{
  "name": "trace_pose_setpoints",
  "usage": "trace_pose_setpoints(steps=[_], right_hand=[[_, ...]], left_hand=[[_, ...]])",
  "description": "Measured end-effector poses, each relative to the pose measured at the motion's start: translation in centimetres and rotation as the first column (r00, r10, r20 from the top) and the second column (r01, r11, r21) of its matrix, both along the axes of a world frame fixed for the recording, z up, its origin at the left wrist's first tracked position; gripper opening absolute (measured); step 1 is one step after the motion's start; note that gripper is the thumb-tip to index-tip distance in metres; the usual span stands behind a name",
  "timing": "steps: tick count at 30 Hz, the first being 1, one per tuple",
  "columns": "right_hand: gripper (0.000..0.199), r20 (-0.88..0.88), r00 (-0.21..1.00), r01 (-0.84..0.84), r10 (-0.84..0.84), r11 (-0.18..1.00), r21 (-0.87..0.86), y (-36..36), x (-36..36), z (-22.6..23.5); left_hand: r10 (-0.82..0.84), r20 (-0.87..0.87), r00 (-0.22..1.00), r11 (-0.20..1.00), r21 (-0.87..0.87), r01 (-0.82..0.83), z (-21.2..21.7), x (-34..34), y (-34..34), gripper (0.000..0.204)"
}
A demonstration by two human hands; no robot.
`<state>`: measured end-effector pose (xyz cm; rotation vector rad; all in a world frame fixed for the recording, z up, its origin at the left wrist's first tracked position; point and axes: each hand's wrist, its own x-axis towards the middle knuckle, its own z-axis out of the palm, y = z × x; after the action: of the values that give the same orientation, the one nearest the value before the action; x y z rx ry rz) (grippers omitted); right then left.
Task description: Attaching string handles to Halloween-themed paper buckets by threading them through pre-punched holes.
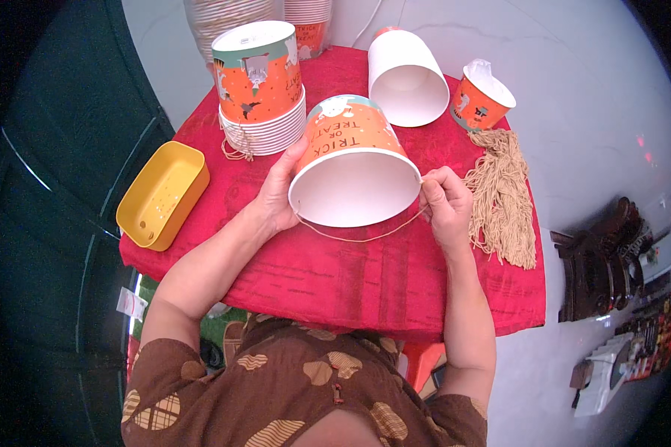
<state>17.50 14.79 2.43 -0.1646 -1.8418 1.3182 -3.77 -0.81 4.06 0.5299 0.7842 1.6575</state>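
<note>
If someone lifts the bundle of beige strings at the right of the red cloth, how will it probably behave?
The bundle of beige strings would likely sag and droop, since its loose strands already spread out flat. It seems light, made of thin cord. Single strands may slip out, because only its top end looks gathered.

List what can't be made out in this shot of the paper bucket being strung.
Head view only:
- Where the string joins the paper bucket on the right: hidden by the right hand.
- The left attachment: covered by the left hand.
- The stack of buckets: count too fine to tell.
- The back stacks: cut off by the top edge.
- The dark things on the floor at right: bent and blurred by the rim.
</note>
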Motion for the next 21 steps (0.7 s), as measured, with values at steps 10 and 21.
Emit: trace_pose_setpoints(steps=[10,21], right_hand=[[0.017,0.06,0.909,0.41,-0.412,0.911,0.055,0.5,-1.4,-0.8],[0.009,0.104,0.976,0.146,-0.192,0.927,0.347,-3.7,-1.8,0.5]], left_hand=[[0.043,0.05,0.998,0.991,0.127,-0.049,0.1,-0.1,-0.1,0.073],[0.308,-0.061,0.95,0.925,0.254,-0.284,-1.4,-0.1,0.5,0.069]])
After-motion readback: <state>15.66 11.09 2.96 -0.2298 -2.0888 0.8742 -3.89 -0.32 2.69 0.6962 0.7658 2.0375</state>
